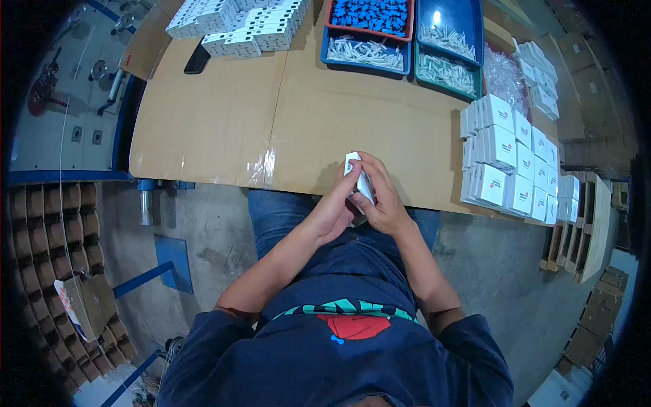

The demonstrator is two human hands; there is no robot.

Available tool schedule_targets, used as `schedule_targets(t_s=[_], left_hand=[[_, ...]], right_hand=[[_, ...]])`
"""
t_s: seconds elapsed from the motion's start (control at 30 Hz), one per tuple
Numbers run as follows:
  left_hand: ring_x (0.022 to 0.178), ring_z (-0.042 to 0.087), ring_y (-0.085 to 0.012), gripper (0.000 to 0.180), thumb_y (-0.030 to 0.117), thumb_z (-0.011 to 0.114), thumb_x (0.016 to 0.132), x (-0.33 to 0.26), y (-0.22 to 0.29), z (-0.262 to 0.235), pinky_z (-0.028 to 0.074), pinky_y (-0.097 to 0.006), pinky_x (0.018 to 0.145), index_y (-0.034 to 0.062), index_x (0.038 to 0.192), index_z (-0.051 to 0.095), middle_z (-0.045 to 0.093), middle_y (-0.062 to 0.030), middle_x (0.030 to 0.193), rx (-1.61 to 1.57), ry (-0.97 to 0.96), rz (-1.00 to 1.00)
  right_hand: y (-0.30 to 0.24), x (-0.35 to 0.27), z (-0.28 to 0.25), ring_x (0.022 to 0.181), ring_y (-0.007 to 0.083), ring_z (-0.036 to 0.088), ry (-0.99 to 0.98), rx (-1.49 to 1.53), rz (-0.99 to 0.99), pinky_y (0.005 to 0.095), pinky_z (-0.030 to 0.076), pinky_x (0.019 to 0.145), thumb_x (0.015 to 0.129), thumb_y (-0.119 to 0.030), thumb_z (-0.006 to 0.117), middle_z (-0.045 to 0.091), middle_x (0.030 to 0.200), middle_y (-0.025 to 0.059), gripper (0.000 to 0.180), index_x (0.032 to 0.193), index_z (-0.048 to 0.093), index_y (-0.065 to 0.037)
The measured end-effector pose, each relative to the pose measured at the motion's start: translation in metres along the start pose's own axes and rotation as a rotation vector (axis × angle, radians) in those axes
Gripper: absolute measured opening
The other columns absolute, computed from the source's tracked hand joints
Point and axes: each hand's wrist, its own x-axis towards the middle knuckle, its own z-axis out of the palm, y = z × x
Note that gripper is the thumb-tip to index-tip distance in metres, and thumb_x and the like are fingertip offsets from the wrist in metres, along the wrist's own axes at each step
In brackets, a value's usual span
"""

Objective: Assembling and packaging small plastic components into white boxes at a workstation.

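Left hand: my left hand (332, 207) clasps the box's left side.
Right hand: my right hand (381, 197) grips its right.
Box: small white box (357, 178), over the table edge (285, 182), long axis pointing away, upper-left.
Beyond: stacked white boxes (512, 163), trays (407, 37).

matt cardboard tabletop (224, 122), glossy plastic trays (475, 41)
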Motion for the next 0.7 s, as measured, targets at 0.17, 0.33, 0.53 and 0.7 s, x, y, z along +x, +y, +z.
schedule_targets(t_s=[0.17,0.33,0.53,0.7], left_hand=[[0.115,0.058,-0.016,0.055,0.059,0.042,0.106,0.002,-0.012,0.016,0.046,-0.036,0.099,0.0149,0.138,0.052,0.06,-0.0024,0.122,-0.113,0.091,0.086],[0.115,0.058,-0.0166,0.05,0.055,0.043,0.107,0.005,-0.018,0.012,0.046,-0.037,0.1,0.0156,0.137,0.052,0.06,-0.0022,0.122,-0.121,0.107,0.075],[0.115,0.06,-0.0177,0.049,0.053,0.044,0.107,0.006,-0.018,0.008,0.046,-0.039,0.1,0.0156,0.139,0.051,0.06,-0.0033,0.126,-0.123,0.071,0.085],[0.11,0.065,-0.0244,0.051,0.049,0.042,0.107,0.013,-0.017,-0.013,0.05,-0.043,0.097,0.0136,0.144,0.048,0.06,-0.0089,0.13,-0.141,0.027,0.119]], right_hand=[[0.004,0.0,-0.001,0.135,0.041,0.05,0.015,-0.069,-0.073,0.0452,0.041,0.112,0.1,-0.029,0.062,0.047,0.149,0.0242,0.054,0.143,0.049,0.001],[0.003,0.0,-0.002,0.131,0.0414,0.053,0.056,-0.105,-0.119,0.0443,0.043,0.111,0.103,-0.024,0.056,0.051,0.145,0.0244,0.046,0.14,0.053,0.003],[0.002,0.001,-0.007,0.129,0.0435,0.055,0.036,-0.117,-0.124,0.0444,0.044,0.11,0.103,-0.021,0.054,0.052,0.144,0.0252,0.044,0.14,0.053,0.003],[0.027,-0.006,-0.021,0.131,0.0322,0.056,0.211,0.258,0.132,0.0408,0.045,0.108,0.11,-0.032,0.039,0.054,0.146,0.021,0.047,0.14,0.055,0.0]])
